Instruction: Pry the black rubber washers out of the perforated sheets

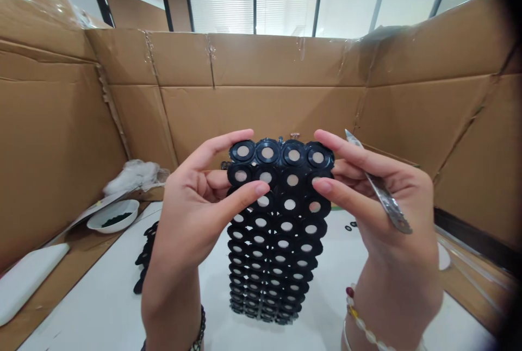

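Observation:
Between both hands hangs a long sheet of joined black rubber rings [281, 226], set in rows with round holes through which lighter colour shows. My left hand [199, 193] pinches its upper left edge, thumb in front and fingers behind. On the upper right edge my right hand [379, 193] grips the same sheet with thumb and fingers. A thin silver metal blade with a pointed tip [380, 190] is also tucked in my right hand, slanting across the palm. The lower end of the sheet hangs close to the white table; whether it touches is unclear.
At left a white bowl [114, 216] holds small dark pieces, beside a clear plastic bag [132, 174]. More black ring pieces [144, 258] lie left of my left forearm. A few loose black rings [348, 227] rest on the white table [338, 264]. Cardboard walls [269, 112] surround it.

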Demonstrator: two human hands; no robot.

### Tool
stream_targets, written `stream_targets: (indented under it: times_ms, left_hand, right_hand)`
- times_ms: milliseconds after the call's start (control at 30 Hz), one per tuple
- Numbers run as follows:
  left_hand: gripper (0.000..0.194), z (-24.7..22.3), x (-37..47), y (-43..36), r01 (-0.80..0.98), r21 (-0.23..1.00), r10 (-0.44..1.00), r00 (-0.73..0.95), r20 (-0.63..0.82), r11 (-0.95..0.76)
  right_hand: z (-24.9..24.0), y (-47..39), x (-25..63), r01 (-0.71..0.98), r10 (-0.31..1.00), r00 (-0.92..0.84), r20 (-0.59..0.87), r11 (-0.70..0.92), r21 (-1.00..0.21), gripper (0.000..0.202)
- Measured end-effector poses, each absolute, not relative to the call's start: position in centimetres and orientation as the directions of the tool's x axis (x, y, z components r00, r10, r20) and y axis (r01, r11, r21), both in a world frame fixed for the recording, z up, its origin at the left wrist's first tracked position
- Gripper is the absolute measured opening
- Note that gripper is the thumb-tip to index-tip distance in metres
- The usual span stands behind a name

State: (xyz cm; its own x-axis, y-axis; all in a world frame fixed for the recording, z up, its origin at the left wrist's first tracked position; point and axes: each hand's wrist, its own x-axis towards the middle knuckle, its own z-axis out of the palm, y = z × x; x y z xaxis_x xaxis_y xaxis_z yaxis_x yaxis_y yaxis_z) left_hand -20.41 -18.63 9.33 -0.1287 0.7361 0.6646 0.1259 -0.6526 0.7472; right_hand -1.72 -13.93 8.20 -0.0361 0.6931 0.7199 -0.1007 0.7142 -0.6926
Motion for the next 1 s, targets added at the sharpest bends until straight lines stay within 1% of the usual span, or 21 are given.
stream_targets:
  times_ms: [100, 200, 300, 400, 467, 600, 633, 700, 767, 833, 933, 1000]
  left_hand:
    - [0.048, 9.4, -20.4, -18.7, 0.075, 0.761, 0.754, -0.101, 0.649, -0.644]
    - [0.046, 9.4, -20.3, -18.6, 0.031, 0.774, 0.770, -0.090, 0.632, -0.632]
    - [0.045, 9.3, -20.4, -18.3, -0.030, 0.787, 0.787, -0.067, 0.614, -0.616]
    - [0.047, 9.3, -20.4, -17.9, -0.079, 0.802, 0.806, -0.067, 0.588, -0.592]
    - [0.055, 9.3, -20.2, -17.8, -0.082, 0.812, 0.815, -0.088, 0.572, -0.578]
    - [0.068, 9.4, -19.6, -18.0, -0.026, 0.806, 0.795, -0.184, 0.578, -0.592]
    - [0.069, 9.4, -19.5, -18.0, -0.010, 0.805, 0.793, -0.182, 0.582, -0.593]
    - [0.070, 9.4, -19.5, -17.9, 0.014, 0.813, 0.807, -0.117, 0.579, -0.582]
    - [0.067, 9.3, -19.8, -17.7, 0.021, 0.835, 0.834, -0.034, 0.550, -0.550]
    - [0.061, 9.2, -20.2, -17.3, 0.009, 0.855, 0.855, 0.008, 0.519, -0.519]
    - [0.054, 9.2, -20.5, -16.8, -0.003, 0.858, 0.857, -0.016, 0.514, -0.514]
    - [0.053, 9.2, -20.5, -16.8, 0.002, 0.847, 0.846, -0.058, 0.530, -0.531]
  right_hand:
    - [8.1, -13.7, -2.0, -0.089, 0.685, -0.038, 0.727, 0.723, -0.686, 0.041]
    - [8.0, -13.5, -1.9, -0.119, 0.693, -0.069, 0.718, 0.709, -0.695, 0.039]
    - [8.1, -13.3, -1.6, -0.181, 0.727, -0.160, 0.668, 0.643, -0.744, 0.040]
    - [8.2, -13.0, -1.5, -0.206, 0.758, -0.255, 0.601, 0.565, -0.799, 0.045]
    - [8.3, -12.9, -1.8, -0.212, 0.776, -0.214, 0.593, 0.556, -0.804, 0.046]
    - [8.5, -12.9, -2.7, -0.254, 0.810, -0.010, 0.586, 0.565, -0.785, 0.048]
    - [8.5, -13.0, -3.0, -0.270, 0.821, 0.018, 0.571, 0.554, -0.788, 0.049]
    - [8.6, -13.0, -3.2, -0.306, 0.839, 0.037, 0.543, 0.527, -0.793, 0.048]
    - [8.7, -13.0, -3.4, -0.329, 0.846, 0.038, 0.532, 0.513, -0.793, 0.046]
    - [8.7, -12.9, -3.4, -0.333, 0.849, 0.038, 0.527, 0.508, -0.794, 0.044]
    - [8.6, -12.5, -3.4, -0.345, 0.845, 0.039, 0.534, 0.513, -0.786, 0.040]
    - [8.4, -12.2, -3.4, -0.344, 0.827, 0.010, 0.562, 0.531, -0.774, 0.041]
